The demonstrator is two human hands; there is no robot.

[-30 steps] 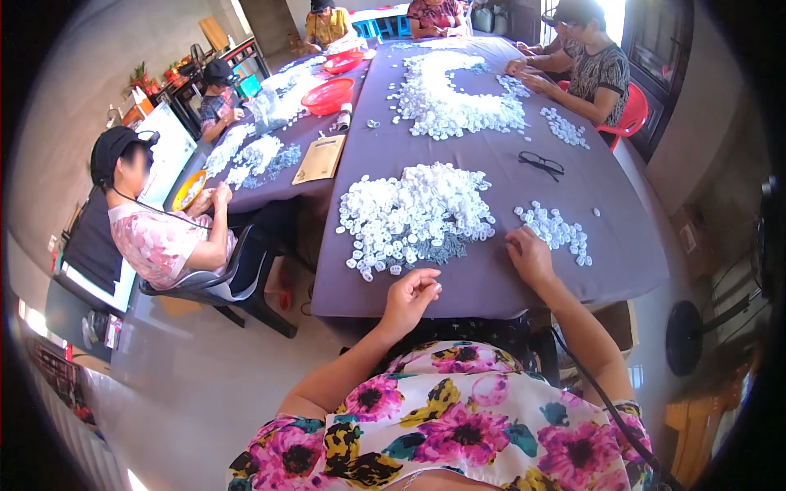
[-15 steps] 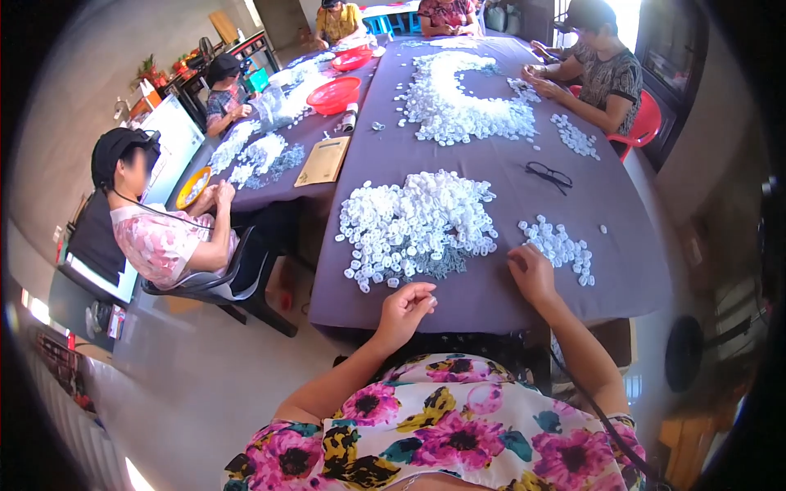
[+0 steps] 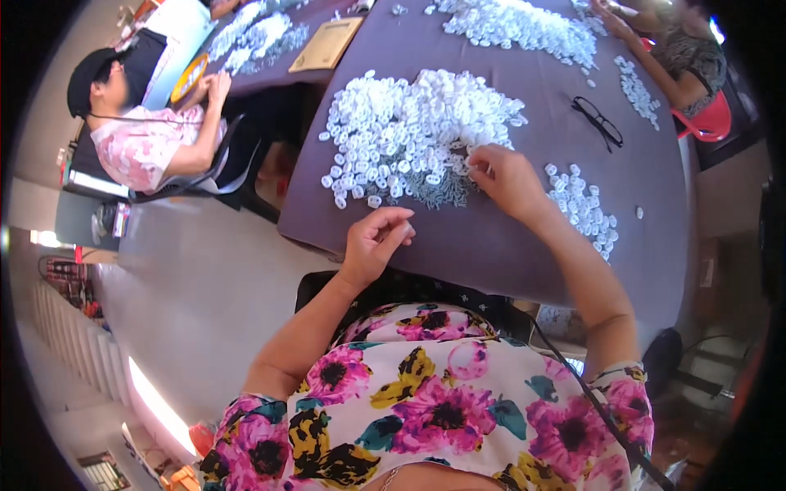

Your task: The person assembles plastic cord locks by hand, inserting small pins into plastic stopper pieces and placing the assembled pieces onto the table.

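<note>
A heap of small white oval plastic pieces with openings (image 3: 409, 119) lies on the cloth-covered table in front of me. Small grey pieces (image 3: 438, 188) are gathered along its near edge, too fine to make out. My left hand (image 3: 377, 245) hovers just this side of the heap, thumb and fingers pinched together; a pale bit shows at the fingertips, too small to name. At the heap's near right edge, my right hand (image 3: 508, 182) has its fingers bent together by the grey and white pieces. Whatever is between them is hidden.
To the right of my right arm lies a smaller group of white pieces (image 3: 583, 204), with black glasses (image 3: 599, 123) beyond. A larger white pile (image 3: 516, 29) spreads farther back. One person (image 3: 155, 135) sits at left, another (image 3: 692, 65) at far right. A brown envelope (image 3: 326, 45) lies far left.
My view has tilted down. My right hand has moved left from the smaller group of white pieces to the main heap's edge. My left hand stays pinched near the heap.
</note>
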